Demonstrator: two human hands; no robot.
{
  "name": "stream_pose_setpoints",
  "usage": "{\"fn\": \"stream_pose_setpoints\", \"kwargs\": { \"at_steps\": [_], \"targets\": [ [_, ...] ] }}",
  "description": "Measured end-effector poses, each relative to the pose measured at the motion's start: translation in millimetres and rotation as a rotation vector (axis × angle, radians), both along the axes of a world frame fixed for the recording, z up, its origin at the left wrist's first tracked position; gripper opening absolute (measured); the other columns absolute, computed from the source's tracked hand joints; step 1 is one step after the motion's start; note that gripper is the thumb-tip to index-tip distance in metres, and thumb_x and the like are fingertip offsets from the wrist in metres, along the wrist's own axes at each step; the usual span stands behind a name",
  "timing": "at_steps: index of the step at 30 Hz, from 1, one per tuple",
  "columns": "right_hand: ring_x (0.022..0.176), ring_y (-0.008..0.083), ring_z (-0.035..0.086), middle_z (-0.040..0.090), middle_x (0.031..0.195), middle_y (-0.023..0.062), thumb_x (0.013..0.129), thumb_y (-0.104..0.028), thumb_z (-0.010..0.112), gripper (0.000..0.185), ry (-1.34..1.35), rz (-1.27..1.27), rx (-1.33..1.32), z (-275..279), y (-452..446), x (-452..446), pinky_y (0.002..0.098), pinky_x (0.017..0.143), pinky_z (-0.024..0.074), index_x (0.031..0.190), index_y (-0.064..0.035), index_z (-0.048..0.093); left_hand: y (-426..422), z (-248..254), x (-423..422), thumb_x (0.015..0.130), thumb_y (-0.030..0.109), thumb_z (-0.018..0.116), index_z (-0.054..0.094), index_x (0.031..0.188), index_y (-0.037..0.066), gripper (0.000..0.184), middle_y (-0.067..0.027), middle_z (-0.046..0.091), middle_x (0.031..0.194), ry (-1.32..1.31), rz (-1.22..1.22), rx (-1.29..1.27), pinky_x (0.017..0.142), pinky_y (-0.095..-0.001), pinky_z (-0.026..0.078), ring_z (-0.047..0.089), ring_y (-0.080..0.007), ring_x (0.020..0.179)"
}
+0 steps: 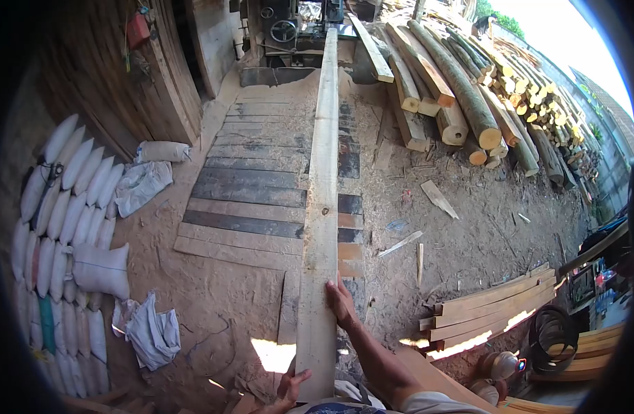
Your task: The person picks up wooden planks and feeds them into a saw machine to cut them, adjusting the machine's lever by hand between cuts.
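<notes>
Both hands [340,303] half-curled, holding a long board [322,228] by its edges — sawdust-strewn dirt floor [241,297], stacked sacks [58,214], piled logs [459,83]

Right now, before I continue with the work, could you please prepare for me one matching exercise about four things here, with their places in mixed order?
Things:
1. Long board
2. Right hand
3. Left hand
4. Green sack

Places:
A. At the board's left edge, close to its near end
B. Among the stacked white sacks
C. Stretching from the person toward the machine with a handwheel
D. At the board's right edge, farther forward than the other hand

Right pairs: 1-C, 2-D, 3-A, 4-B.
</notes>
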State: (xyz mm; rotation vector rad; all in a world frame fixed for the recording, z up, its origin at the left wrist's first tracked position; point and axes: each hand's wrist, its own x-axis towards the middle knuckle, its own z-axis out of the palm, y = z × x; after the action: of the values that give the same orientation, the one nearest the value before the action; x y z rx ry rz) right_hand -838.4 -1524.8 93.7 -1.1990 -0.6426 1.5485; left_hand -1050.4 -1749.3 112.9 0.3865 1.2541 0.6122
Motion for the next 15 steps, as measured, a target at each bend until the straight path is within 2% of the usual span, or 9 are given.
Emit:
{"fn": "stream_pose_setpoints", "kwargs": {
  "at_steps": [2, 4, 7, 12, 15],
  "targets": [
    [0.138, 0.0145, 0.039, 0.042, 0.156, 0.004, 0.106, -0.032, 0.053, 0.067, -0.061, 0.014, -0.014, 9.3, -13.3, -1.9, 0.0301, 0.114, 0.0314, 0.163, -0.0127, 0.022, -8.7, 0.9, 4.2, 0.087, 0.027, 0.07, 0.049, 0.144, -0.001, 0.067, -0.016, 0.061, 0.132, 0.003, 0.029, 0.114, 0.102, -0.0378, 0.046, 0.057, -0.0273, 0.12],
    [0.136, 0.0142, 0.041, 0.044, 0.154, 0.0038, 0.107, -0.033, 0.053, 0.067, -0.071, 0.03, -0.054, 14.2, -15.8, -4.8, 0.0297, 0.113, 0.0325, 0.163, -0.0136, 0.022, -8.9, 1.7, 3.1, 0.086, 0.025, 0.071, 0.045, 0.145, 0.0, 0.069, -0.0163, 0.06, 0.134, -0.017, 0.0, 0.166, 0.102, -0.0384, 0.046, 0.057, -0.0274, 0.121],
    [0.133, 0.0141, 0.042, 0.046, 0.152, 0.0035, 0.107, -0.035, 0.052, 0.067, -0.033, 0.051, -0.109, 15.0, 2.0, -13.8, 0.0296, 0.112, 0.0339, 0.163, -0.0142, 0.022, 13.0, 4.9, -10.5, 0.083, 0.015, 0.075, 0.031, 0.156, 0.004, 0.086, -0.0169, 0.052, 0.145, -0.047, -0.09, 0.164, 0.11, -0.0387, 0.042, 0.049, -0.0284, 0.133],
    [0.132, 0.0149, 0.043, 0.046, 0.151, 0.0042, 0.107, -0.037, 0.052, 0.068, -0.173, 0.061, 0.005, 2.7, 62.4, -19.6, 0.0294, 0.112, 0.0341, 0.163, -0.0131, 0.021, 82.5, 7.6, -13.1, 0.088, 0.016, 0.071, 0.032, 0.156, 0.004, 0.08, -0.0178, 0.053, 0.143, -0.021, -0.129, 0.136, 0.107, -0.0424, 0.045, 0.052, -0.0306, 0.13],
    [0.134, 0.0155, 0.042, 0.045, 0.153, 0.006, 0.107, -0.039, 0.051, 0.07, -0.157, 0.061, 0.002, 8.1, 103.6, -13.9, 0.0295, 0.113, 0.0331, 0.163, -0.012, 0.02, 126.5, 7.3, -9.0, 0.09, 0.016, 0.069, 0.032, 0.155, 0.005, 0.076, -0.0184, 0.054, 0.142, -0.01, -0.116, 0.106, 0.105, -0.0446, 0.047, 0.054, -0.0319, 0.129]
  ]
}}
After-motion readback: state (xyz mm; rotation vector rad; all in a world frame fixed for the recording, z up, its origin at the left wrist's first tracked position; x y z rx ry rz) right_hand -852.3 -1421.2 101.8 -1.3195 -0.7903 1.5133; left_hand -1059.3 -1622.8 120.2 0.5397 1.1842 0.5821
